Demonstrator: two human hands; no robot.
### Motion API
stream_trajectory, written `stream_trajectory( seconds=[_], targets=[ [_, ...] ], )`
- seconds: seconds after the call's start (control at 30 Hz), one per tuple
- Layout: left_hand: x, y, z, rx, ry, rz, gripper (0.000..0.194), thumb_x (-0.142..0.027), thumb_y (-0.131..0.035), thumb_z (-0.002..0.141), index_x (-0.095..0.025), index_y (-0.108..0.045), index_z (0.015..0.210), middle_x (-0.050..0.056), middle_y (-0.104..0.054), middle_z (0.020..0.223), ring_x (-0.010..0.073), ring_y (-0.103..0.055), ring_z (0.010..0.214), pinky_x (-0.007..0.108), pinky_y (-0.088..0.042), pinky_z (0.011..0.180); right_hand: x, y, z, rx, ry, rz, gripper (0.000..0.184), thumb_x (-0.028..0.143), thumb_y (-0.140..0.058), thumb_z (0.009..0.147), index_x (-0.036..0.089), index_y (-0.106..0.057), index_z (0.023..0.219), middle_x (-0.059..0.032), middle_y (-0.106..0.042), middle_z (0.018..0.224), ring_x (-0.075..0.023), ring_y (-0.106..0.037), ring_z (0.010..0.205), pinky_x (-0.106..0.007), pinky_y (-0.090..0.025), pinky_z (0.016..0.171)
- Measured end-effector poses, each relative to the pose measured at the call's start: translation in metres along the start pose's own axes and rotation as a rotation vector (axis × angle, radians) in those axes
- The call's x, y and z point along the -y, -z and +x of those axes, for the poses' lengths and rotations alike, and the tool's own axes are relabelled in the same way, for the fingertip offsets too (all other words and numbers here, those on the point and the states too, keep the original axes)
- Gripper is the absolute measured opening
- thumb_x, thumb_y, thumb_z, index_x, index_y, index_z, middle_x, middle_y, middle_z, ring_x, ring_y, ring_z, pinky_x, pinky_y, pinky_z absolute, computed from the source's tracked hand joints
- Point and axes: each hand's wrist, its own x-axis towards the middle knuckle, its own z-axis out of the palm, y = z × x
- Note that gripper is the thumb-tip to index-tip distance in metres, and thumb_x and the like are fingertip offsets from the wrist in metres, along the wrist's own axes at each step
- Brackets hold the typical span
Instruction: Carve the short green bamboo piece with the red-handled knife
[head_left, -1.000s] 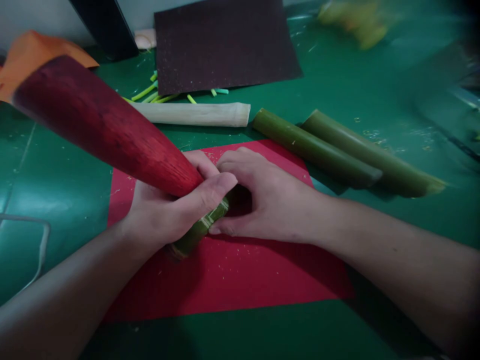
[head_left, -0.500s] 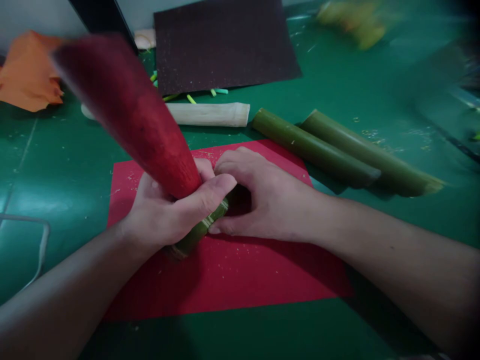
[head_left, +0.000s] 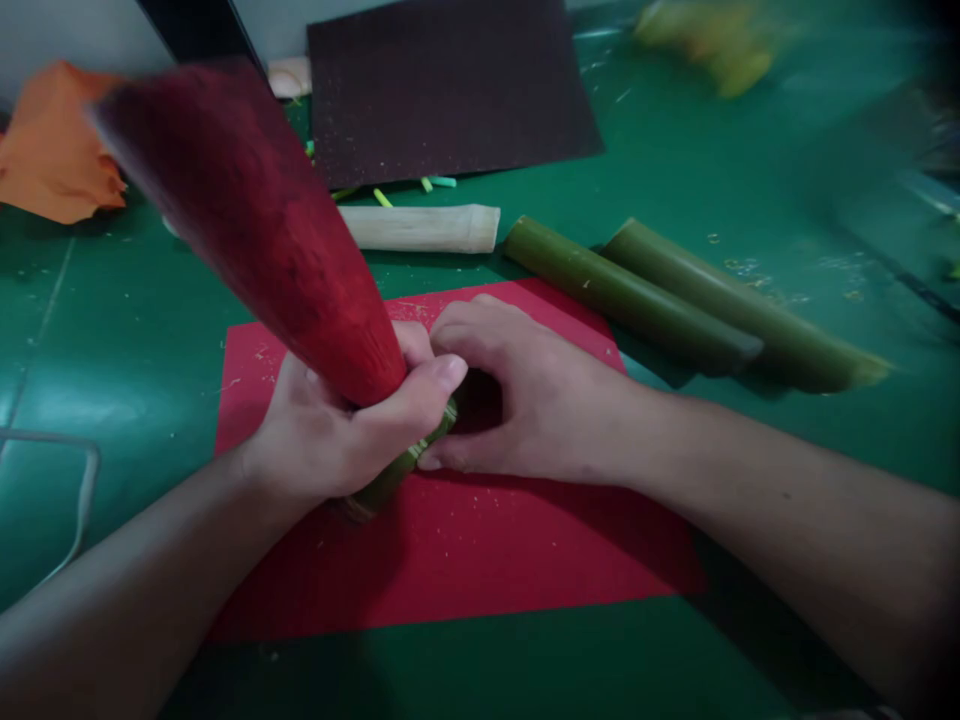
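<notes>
My left hand [head_left: 330, 440] is closed round the lower end of a thick red wooden handle [head_left: 255, 230], which slants up and to the left toward the camera and is slightly blurred. Under that hand a short green bamboo piece [head_left: 394, 470] lies on a red mat [head_left: 487, 560]. My right hand [head_left: 540, 400] is curled over the bamboo's right end, fingertips touching my left thumb. What the handle is fixed to is hidden between the hands.
Two long green bamboo tubes [head_left: 630, 295] [head_left: 750, 315] lie right of the mat, and a pale peeled stick [head_left: 420, 228] behind it. A dark sheet [head_left: 450, 85], green cuttings [head_left: 382, 195] and an orange cloth [head_left: 52, 150] lie at the back of the green table [head_left: 112, 350].
The red handle has swung from lying low toward the left to a steeper, more upright slant. Both hands and the bamboo piece stay in place on the mat.
</notes>
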Motion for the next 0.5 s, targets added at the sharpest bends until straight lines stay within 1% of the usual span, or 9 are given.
stream_trajectory(
  seconds=[0.03,0.13,0.17,0.3,0.33,0.43,0.47,0.5],
  targets=[
    [0.0002,0.0001,-0.0003,0.005,0.004,0.005,0.033,-0.012,-0.065,0.082,-0.019,-0.052,0.052,-0.005,-0.050,0.049,0.0053,-0.044,0.041,0.019,-0.035,0.037,0.0002,0.0002,-0.0001,0.004,0.001,-0.001,0.031,0.029,-0.085,0.067,0.018,-0.060,0.082,-0.0017,-0.062,0.092,-0.0199,-0.056,0.093,-0.036,-0.041,0.086],
    [0.0005,0.0007,-0.0011,-0.076,0.005,0.028,0.029,-0.010,-0.066,0.080,-0.019,-0.055,0.055,-0.005,-0.055,0.052,0.0051,-0.043,0.041,0.019,-0.036,0.038,0.0007,0.0006,0.0000,0.008,-0.017,0.006,0.031,0.027,-0.084,0.067,0.018,-0.061,0.085,-0.0019,-0.062,0.093,-0.0197,-0.055,0.093,-0.036,-0.041,0.086],
    [0.0004,0.0009,-0.0010,-0.081,0.009,0.031,0.028,-0.010,-0.066,0.081,-0.019,-0.056,0.056,-0.005,-0.055,0.052,0.0051,-0.043,0.041,0.019,-0.037,0.039,0.0007,0.0006,0.0001,0.008,-0.020,0.009,0.032,0.027,-0.084,0.066,0.018,-0.061,0.086,-0.0019,-0.062,0.094,-0.0198,-0.055,0.093,-0.036,-0.041,0.086],
    [-0.0002,0.0007,0.0000,0.033,0.012,-0.013,0.035,-0.014,-0.063,0.083,-0.019,-0.052,0.050,-0.004,-0.048,0.045,0.0060,-0.041,0.039,0.021,-0.038,0.039,0.0008,0.0003,0.0005,0.024,0.016,0.002,0.029,0.029,-0.083,0.069,0.019,-0.062,0.086,-0.0014,-0.063,0.092,-0.0199,-0.056,0.093,-0.036,-0.041,0.087],
    [-0.0002,0.0002,0.0001,0.018,0.018,-0.024,0.035,-0.015,-0.064,0.083,-0.019,-0.052,0.049,-0.004,-0.048,0.045,0.0064,-0.041,0.039,0.021,-0.037,0.038,0.0009,0.0002,0.0004,0.025,0.016,0.004,0.029,0.029,-0.083,0.069,0.019,-0.062,0.087,-0.0016,-0.063,0.092,-0.0200,-0.056,0.093,-0.036,-0.041,0.087],
    [-0.0002,-0.0014,0.0000,-0.130,0.045,-0.026,0.031,-0.019,-0.068,0.081,-0.020,-0.057,0.051,-0.003,-0.052,0.048,0.0069,-0.041,0.040,0.022,-0.036,0.038,0.0011,0.0004,0.0000,0.008,-0.013,0.011,0.031,0.028,-0.083,0.068,0.019,-0.063,0.090,-0.0027,-0.065,0.097,-0.0211,-0.057,0.096,-0.037,-0.042,0.088],
    [-0.0003,-0.0016,0.0000,-0.150,0.051,-0.025,0.031,-0.020,-0.069,0.080,-0.020,-0.057,0.052,-0.003,-0.052,0.048,0.0067,-0.041,0.039,0.022,-0.036,0.039,0.0011,0.0007,-0.0002,0.007,-0.021,0.009,0.032,0.028,-0.084,0.068,0.019,-0.063,0.090,-0.0028,-0.065,0.098,-0.0213,-0.057,0.096,-0.037,-0.042,0.088],
    [-0.0006,-0.0015,0.0000,-0.132,0.055,-0.030,0.032,-0.020,-0.069,0.080,-0.019,-0.056,0.051,-0.003,-0.051,0.047,0.0064,-0.040,0.039,0.022,-0.036,0.039,0.0011,0.0010,-0.0003,0.008,-0.022,0.004,0.032,0.029,-0.084,0.068,0.019,-0.063,0.090,-0.0028,-0.065,0.098,-0.0214,-0.057,0.096,-0.037,-0.042,0.088]
  ],
)
